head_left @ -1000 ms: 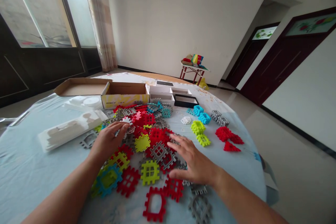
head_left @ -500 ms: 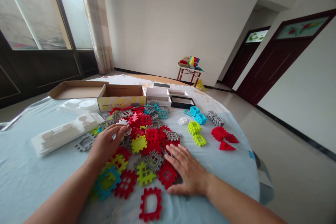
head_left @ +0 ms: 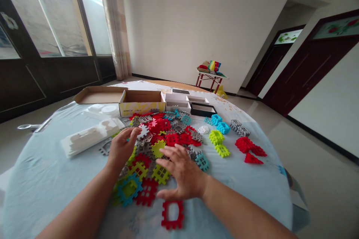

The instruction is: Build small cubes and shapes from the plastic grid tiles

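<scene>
My left hand is at the left side of a heap of plastic interlocking tiles, its fingers curled together. A white tile shows right at its fingertips; I cannot make out what lies inside the fingers. My right hand hovers open over the heap's near right side, thumb apart from the fingers. Near its fingertips lies a yellow-green tile. Below its thumb a red square frame tile lies apart on the cloth. A blue tile shows just beyond the hand.
Sorted groups lie to the right: blue, yellow-green, grey, red and white tiles. Behind the heap stand an open cardboard box and a black tray. White plastic packaging lies left.
My right hand has moved left over the heap, uncovering a blue tile and grey pieces. My left hand has barely moved against the heap. The camera view has shifted left.
</scene>
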`<state>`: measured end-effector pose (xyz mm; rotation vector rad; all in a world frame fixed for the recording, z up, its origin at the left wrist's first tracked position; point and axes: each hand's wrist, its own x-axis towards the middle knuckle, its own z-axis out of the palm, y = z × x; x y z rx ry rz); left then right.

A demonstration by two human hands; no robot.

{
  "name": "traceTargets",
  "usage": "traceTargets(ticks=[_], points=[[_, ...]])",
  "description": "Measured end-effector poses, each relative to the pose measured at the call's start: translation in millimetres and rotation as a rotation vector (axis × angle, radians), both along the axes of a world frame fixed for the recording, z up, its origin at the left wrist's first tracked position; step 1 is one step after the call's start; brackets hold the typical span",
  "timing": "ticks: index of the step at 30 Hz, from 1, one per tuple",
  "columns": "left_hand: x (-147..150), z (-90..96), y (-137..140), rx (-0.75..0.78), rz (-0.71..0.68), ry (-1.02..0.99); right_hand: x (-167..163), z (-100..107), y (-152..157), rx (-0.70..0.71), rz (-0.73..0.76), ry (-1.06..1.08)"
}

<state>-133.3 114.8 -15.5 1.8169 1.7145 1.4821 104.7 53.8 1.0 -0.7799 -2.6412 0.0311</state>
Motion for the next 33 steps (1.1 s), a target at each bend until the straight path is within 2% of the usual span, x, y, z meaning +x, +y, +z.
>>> traceTargets(ticks=[3, 7, 11, 17, 26, 29, 33], points=[[-5, 2.2, 0, 0.002, 0.030, -0.042, -35, 11, -13, -0.004, 0.107, -0.061], [-8, 2.9, 1, 0.005, 0.046, -0.052, -75, 11, -14, 0.026, 0.172, -0.170], [-10, 3.5, 1, 0.016, 0.054, -0.025, -87, 5, -3, 0.032, 0.186, -0.249], [-10, 4.8, 3, 0.050, 0.047, 0.033, -55, 5, 9, 0.032, 0.129, -0.213], [-4, 0.5, 1, 0.066, 0.002, 0.141, 0, 1, 39, -0.084, -0.149, 0.059], [-2, -1.0, 0, 0.072, -0.012, 0.179, 22, 9, 39, -0.159, -0.201, 0.154], [1, 0.6, -1, 0.083, -0.057, 0.224, 63, 21, 24, -0.264, -0.316, 0.235]])
